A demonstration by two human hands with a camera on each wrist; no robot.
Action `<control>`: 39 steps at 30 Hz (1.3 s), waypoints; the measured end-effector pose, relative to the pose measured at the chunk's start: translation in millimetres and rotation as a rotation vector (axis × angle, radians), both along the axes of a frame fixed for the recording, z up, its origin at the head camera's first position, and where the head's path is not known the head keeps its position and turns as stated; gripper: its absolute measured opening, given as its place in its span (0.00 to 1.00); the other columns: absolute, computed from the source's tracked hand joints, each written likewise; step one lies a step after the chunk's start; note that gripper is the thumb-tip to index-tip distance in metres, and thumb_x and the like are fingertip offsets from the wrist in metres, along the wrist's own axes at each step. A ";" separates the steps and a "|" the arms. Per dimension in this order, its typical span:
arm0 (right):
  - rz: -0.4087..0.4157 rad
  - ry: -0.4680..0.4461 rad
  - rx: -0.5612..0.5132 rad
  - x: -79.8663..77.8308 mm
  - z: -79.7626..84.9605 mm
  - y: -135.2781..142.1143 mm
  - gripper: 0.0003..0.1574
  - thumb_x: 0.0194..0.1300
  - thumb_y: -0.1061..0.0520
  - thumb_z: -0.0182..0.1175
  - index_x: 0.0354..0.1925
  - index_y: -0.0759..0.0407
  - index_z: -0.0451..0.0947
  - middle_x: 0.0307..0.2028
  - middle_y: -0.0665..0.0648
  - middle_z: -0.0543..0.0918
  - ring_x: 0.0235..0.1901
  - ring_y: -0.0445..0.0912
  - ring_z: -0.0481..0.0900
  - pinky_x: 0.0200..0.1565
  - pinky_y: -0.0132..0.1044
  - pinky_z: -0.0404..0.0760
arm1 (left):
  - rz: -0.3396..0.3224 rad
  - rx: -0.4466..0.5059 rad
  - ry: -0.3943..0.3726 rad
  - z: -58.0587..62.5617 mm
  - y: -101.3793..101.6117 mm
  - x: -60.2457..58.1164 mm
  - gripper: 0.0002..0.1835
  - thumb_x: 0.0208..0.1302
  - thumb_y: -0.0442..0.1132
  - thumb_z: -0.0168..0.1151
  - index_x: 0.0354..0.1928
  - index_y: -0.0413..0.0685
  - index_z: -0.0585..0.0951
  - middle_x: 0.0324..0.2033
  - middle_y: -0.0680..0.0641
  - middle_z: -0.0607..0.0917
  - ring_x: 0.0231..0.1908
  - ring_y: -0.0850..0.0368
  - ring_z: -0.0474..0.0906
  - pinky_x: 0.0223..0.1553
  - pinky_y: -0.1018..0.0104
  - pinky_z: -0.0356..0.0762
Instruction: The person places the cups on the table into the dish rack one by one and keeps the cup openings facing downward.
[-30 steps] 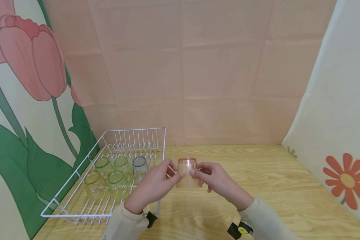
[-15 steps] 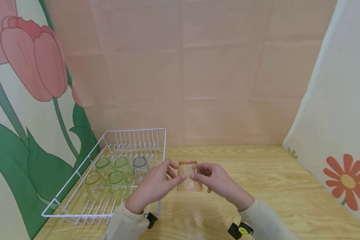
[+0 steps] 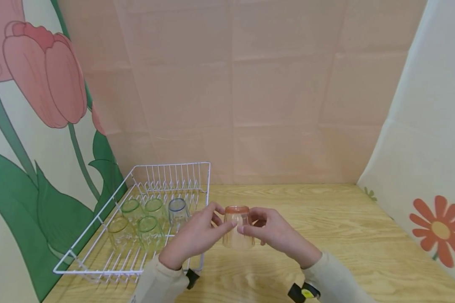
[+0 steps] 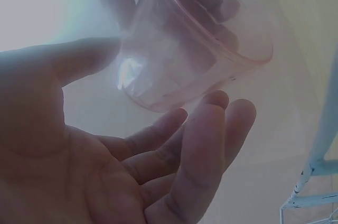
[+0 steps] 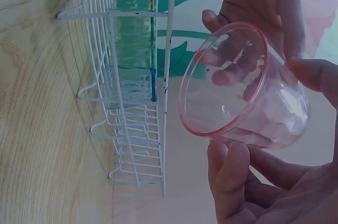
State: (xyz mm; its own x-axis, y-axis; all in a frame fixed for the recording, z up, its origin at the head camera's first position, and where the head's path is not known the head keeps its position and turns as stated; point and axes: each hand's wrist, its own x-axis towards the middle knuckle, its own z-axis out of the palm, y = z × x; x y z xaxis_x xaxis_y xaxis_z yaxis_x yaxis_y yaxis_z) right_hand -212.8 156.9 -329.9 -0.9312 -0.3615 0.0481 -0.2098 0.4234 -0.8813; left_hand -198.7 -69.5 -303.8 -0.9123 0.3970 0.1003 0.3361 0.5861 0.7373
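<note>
A clear drinking glass with a pink tint is up in front of the person, between both hands. My left hand holds its left side, thumb in front and fingers behind. On the opposite side, my right hand grips it with thumb and fingertips. In the head view the glass is wider at its lower end. The right wrist view looks into its mouth, which has a pink rim. The left wrist view shows the left thumb against the wall and the fingertips just beneath.
A white wire dish rack stands left on the wooden table. Several glasses sit in it, including a green-rimmed one, a yellowish one and a blue-rimmed one. Cloth backdrops hang around the table.
The glass has come down a little in the head view and its tilt has shifted slightly between the fingers. Both hands stay almost in place, still holding it.
</note>
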 end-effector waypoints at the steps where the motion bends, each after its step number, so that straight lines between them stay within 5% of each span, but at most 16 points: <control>1: 0.003 0.001 -0.002 0.2 -0.4 0.0 0.29 0.64 0.45 0.67 0.56 0.61 0.78 0.38 0.55 0.82 0.34 0.47 0.79 0.26 0.42 0.79 | -0.002 -0.001 0.002 -0.7 0.3 -0.3 0.29 0.67 0.65 0.58 0.55 0.48 0.75 0.36 0.51 0.84 0.29 0.60 0.79 0.29 0.61 0.77; 14: 0.022 0.020 0.003 2.0 -0.2 -1.0 0.32 0.60 0.44 0.71 0.57 0.58 0.78 0.39 0.55 0.82 0.35 0.50 0.79 0.28 0.41 0.80 | -0.049 -0.017 0.051 -5.0 1.0 -1.3 0.29 0.68 0.63 0.58 0.57 0.49 0.74 0.35 0.52 0.84 0.27 0.62 0.78 0.28 0.63 0.76; 22: 0.055 0.128 0.029 0.9 -5.3 -0.2 0.31 0.56 0.47 0.74 0.54 0.58 0.79 0.41 0.54 0.83 0.39 0.50 0.79 0.33 0.39 0.80 | -0.067 -0.003 0.063 -6.7 0.7 -0.3 0.28 0.65 0.62 0.61 0.56 0.50 0.74 0.38 0.51 0.83 0.28 0.63 0.78 0.30 0.63 0.77; 39: 0.163 0.107 0.000 5.0 -6.9 -1.7 0.35 0.57 0.49 0.75 0.60 0.53 0.76 0.50 0.53 0.82 0.46 0.52 0.78 0.37 0.40 0.82 | -0.052 -0.021 0.121 -5.7 -3.3 4.5 0.29 0.56 0.63 0.69 0.52 0.54 0.78 0.38 0.57 0.81 0.38 0.59 0.76 0.34 0.64 0.76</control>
State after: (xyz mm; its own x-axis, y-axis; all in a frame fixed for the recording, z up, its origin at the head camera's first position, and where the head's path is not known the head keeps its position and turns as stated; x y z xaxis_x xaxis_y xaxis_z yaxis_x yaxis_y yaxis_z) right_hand -207.8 155.2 -336.8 -0.8498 -0.5073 0.1433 -0.3680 0.3762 -0.8503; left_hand -194.2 -72.8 -309.5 -0.8724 0.4462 0.1997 0.4520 0.5806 0.6772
